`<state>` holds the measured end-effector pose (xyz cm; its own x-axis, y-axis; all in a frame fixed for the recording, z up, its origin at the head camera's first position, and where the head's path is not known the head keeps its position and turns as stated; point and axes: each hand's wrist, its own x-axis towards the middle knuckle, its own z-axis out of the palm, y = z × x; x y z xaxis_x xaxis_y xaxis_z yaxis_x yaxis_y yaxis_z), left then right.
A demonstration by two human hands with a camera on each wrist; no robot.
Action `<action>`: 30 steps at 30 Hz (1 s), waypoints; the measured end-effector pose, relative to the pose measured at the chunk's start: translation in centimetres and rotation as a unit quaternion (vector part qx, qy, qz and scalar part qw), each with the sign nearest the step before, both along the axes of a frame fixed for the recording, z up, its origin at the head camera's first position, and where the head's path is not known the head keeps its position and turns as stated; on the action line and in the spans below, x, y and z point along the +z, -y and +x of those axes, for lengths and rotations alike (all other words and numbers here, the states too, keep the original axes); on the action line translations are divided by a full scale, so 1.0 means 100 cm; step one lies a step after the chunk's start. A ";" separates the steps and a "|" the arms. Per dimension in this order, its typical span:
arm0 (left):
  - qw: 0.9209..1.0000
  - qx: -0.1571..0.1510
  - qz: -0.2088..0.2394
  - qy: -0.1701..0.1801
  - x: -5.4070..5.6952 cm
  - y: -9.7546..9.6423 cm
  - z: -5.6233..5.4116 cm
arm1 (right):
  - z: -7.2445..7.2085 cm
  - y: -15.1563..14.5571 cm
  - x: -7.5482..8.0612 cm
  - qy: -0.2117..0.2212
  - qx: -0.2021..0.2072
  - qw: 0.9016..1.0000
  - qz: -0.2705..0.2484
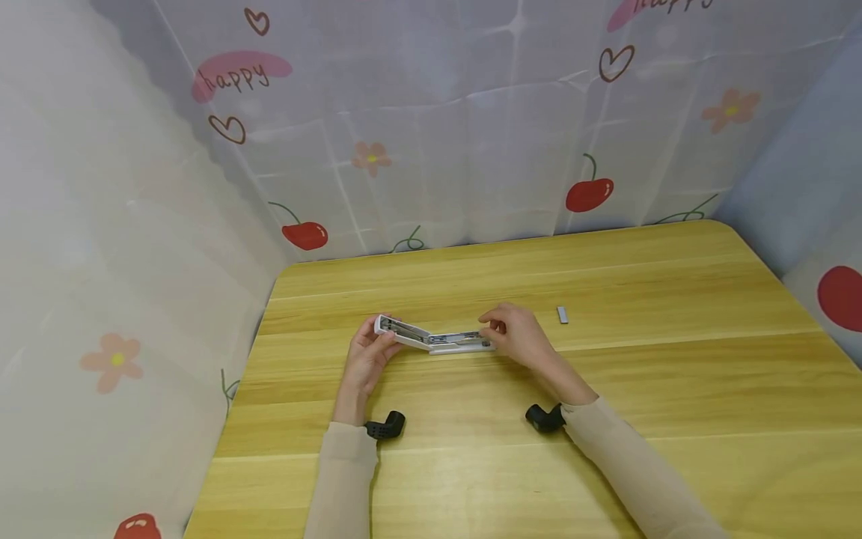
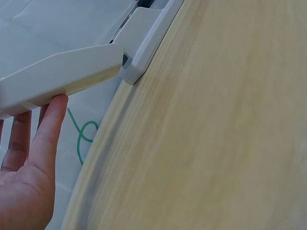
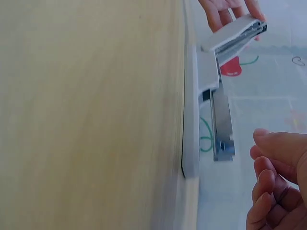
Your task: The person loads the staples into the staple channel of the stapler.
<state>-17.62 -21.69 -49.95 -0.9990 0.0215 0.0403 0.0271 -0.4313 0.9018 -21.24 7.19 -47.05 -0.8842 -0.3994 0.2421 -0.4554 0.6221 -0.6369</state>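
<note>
Stapler point(image 1: 441, 347) lies unfolded on the table point(image 1: 458, 457), stretching lengthwise from the left hand point(image 1: 364, 361), pinching its raised top point(image 1: 408, 331), to the right hand point(image 1: 520, 337), loosely curled, seemingly empty, just beside its other end.

White w/ silvery metal innards on stapler point(image 3: 208, 72). Silver-grey on small strip point(image 1: 562, 314). Yellowish-brn w/ wood grain across tabletop point(image 1: 471, 464). Beige on both sleeves point(image 1: 346, 468); blk on wrist devices point(image 1: 387, 427). Pale greyish-white on cloth backdrop point(image 1: 465, 172), printed w/ green-stemmed red cherries point(image 1: 589, 195), peach flowers point(image 1: 372, 157) w/ yellow centres, brn outlined hearts point(image 1: 616, 64) & pink blobs point(image 1: 232, 63) w/ "happy" in dk lettering.
</note>
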 end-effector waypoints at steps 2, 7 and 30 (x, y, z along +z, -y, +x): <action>1.000 0.002 0.001 0.002 0.000 0.000 0.000 | 0.000 -0.008 0.001 -0.004 -0.014 1.000 -0.010; 1.000 0.001 0.009 0.003 -0.001 0.000 0.001 | -0.002 -0.029 0.002 -0.019 -0.053 0.998 -0.032; 1.000 -0.002 -0.001 0.007 0.000 0.000 0.001 | -0.011 -0.101 -0.014 -0.027 -0.194 0.977 -0.085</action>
